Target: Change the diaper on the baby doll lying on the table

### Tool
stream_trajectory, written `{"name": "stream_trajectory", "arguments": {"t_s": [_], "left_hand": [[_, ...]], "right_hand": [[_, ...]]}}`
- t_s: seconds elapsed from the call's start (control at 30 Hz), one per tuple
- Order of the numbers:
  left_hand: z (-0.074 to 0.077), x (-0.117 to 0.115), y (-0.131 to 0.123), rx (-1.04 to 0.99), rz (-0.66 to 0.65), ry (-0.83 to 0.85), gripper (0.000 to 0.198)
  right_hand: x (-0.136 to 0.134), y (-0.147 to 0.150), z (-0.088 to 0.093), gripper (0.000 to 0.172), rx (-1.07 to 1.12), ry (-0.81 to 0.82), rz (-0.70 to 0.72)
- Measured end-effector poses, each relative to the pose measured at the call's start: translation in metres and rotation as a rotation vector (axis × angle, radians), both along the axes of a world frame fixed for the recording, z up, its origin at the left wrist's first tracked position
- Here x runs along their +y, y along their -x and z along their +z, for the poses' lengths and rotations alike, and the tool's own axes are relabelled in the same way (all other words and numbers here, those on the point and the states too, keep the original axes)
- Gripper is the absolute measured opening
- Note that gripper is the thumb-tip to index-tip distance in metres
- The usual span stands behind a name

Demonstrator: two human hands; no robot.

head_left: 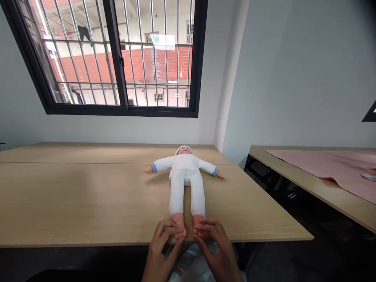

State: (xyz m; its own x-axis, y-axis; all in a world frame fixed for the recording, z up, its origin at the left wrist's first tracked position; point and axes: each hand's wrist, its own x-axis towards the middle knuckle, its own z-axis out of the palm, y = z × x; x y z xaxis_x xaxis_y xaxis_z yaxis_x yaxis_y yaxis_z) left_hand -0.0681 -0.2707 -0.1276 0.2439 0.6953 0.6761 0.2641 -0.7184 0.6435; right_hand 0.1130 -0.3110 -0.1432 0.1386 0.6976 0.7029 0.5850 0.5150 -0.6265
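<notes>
A baby doll (187, 172) in a white suit and white cap lies on its back on the wooden table, its head away from me. Its arms are spread wide, with blue cuffs at the wrists. Both bare feet point toward me at the table's front edge. My left hand (163, 244) has its fingers curled round the doll's foot (179, 231) on the left, thumb below the sole. Around the foot on the right, my right hand (216, 244) closes in the same way, covering part of it.
The pale wooden table (88, 199) ends just in front of me. To the right, across a dark gap, stands a second table (308, 180) with a pink cloth (326, 166) on it. Behind is a wall with a barred window (123, 58).
</notes>
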Motion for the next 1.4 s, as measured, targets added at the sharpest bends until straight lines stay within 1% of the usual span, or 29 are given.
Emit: {"name": "stream_trajectory", "arguments": {"t_s": [0.13,0.23,0.33,0.47,0.67,0.77,0.83,0.93,1.0,1.17,1.27,1.4], "left_hand": [[0.003,-0.002,0.000,-0.031,0.022,0.031,0.006],[0.005,-0.002,0.000,-0.051,0.003,0.041,0.006],[0.006,-0.002,0.000,-0.071,-0.014,0.047,0.006],[0.005,-0.001,0.001,-0.109,-0.015,0.071,0.001],[0.003,-0.001,0.006,-0.119,-0.026,0.170,0.014],[0.003,-0.002,0.008,-0.122,-0.038,0.213,0.017],[0.003,-0.002,0.009,-0.124,-0.050,0.221,0.017],[0.003,-0.002,0.010,-0.116,-0.054,0.202,0.012],[0.003,-0.002,0.010,-0.110,-0.054,0.185,0.009],[0.002,-0.002,0.009,-0.095,-0.067,0.184,0.007],[0.002,-0.002,0.009,-0.100,-0.068,0.176,0.007],[0.005,-0.002,0.009,-0.099,-0.072,0.155,0.006]], "right_hand": [[-0.001,-0.001,0.003,0.007,0.032,0.025,-0.010],[-0.001,-0.002,0.006,0.009,0.081,0.060,0.001],[-0.001,-0.004,0.006,0.011,0.103,0.101,0.050],[-0.003,-0.008,0.006,0.007,0.118,0.138,0.098],[-0.005,-0.010,0.012,0.012,0.133,0.111,0.106],[-0.006,-0.010,0.013,0.016,0.170,0.131,0.117],[-0.006,-0.011,0.012,0.017,0.191,0.146,0.128],[-0.005,-0.011,0.011,0.016,0.204,0.154,0.128],[-0.006,-0.011,0.011,0.015,0.190,0.171,0.130],[-0.010,-0.015,0.016,0.011,0.081,0.216,0.147],[-0.012,-0.016,0.017,0.009,0.027,0.182,0.123],[-0.013,-0.013,0.019,0.013,0.008,0.115,0.093]]}}
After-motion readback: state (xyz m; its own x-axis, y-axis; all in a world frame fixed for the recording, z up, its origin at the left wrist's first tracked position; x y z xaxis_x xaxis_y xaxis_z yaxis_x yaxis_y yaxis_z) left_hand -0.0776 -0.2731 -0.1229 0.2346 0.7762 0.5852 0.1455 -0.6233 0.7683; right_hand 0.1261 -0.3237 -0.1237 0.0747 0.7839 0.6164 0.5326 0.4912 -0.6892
